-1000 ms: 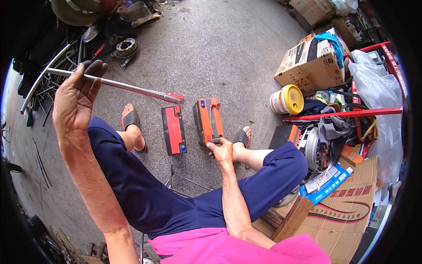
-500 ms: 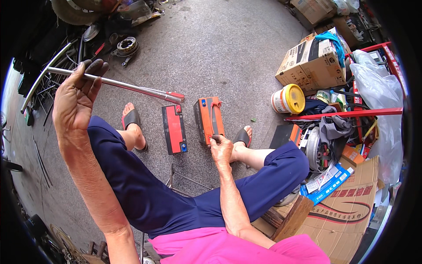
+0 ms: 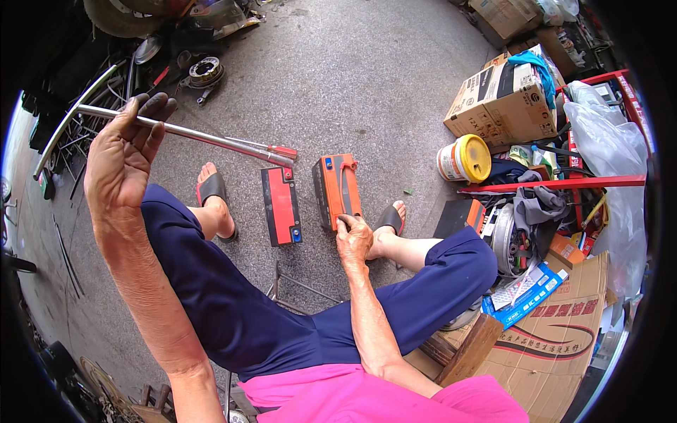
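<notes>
My left hand (image 3: 125, 158) is raised on the left, thumb and dark-stained fingers closed around the upper part of a long silver socket wrench (image 3: 204, 139). The wrench slants down to the right, its lower end just above a red-and-black battery (image 3: 280, 206) on the floor. Right of that stands a battery with an orange top (image 3: 340, 187), with a red piece at its far terminal. At its near end my right hand (image 3: 354, 240) has its fingertips pressed together on the top edge. What they pinch, if anything, is hidden.
A red-handled screwdriver (image 3: 282, 151) shows beside the wrench's lower end. To the right are a yellow-lidded bucket (image 3: 474, 159), a cardboard box (image 3: 497, 102) and a red-framed rack (image 3: 564, 182) of clutter. Metal parts (image 3: 206, 72) lie at the far left. My feet flank the batteries.
The wrench's lower end has shifted slightly nearer to me, showing more of the red screwdriver handle behind it. My right fingertips have moved a little at the orange battery's near end.
</notes>
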`<state>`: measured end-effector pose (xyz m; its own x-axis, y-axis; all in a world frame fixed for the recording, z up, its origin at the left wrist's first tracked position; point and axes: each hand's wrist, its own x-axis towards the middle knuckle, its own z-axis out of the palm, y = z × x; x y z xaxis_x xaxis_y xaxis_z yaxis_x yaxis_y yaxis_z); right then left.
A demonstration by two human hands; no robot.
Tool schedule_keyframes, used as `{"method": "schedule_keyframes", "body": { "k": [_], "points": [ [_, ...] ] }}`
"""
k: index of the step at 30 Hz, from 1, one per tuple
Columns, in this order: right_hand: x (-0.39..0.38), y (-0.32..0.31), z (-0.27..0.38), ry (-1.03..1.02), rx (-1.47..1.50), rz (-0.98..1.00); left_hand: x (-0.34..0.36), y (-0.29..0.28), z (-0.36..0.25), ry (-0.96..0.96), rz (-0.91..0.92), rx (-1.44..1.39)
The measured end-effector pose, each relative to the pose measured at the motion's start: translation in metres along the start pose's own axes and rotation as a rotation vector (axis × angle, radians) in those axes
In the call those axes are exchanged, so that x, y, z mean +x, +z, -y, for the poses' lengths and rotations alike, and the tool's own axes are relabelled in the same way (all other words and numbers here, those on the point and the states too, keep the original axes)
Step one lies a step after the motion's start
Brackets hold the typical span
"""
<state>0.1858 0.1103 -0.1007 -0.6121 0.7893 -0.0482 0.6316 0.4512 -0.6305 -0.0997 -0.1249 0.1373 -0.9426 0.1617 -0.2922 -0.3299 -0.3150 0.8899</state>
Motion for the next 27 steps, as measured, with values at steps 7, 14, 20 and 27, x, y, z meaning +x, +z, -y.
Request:
{"method": "schedule_keyframes", "body": {
  "k": [7,14,20,27],
  "points": [
    [-0.0046,0.0016,-0.0031,0.041,-0.004,-0.016,0.0008,-0.0022,0.0015,-0.009,0.01,-0.009],
    [-0.0022,0.0016,0.0006,0.001,-0.06,-0.019,-0.0012,0.0012,0.0005,-0.004,-0.01,0.005],
    [-0.0006,0.0017,0.0002,-0.052,-0.09,-0.013,-0.0003,-0.0009,0.0005,-0.013,0.007,0.0],
    [0.0001,0.0019,0.0052,-0.069,-0.192,-0.026,0.0004,-0.0009,0.0026,-0.011,0.009,0.021]
  ]
}}
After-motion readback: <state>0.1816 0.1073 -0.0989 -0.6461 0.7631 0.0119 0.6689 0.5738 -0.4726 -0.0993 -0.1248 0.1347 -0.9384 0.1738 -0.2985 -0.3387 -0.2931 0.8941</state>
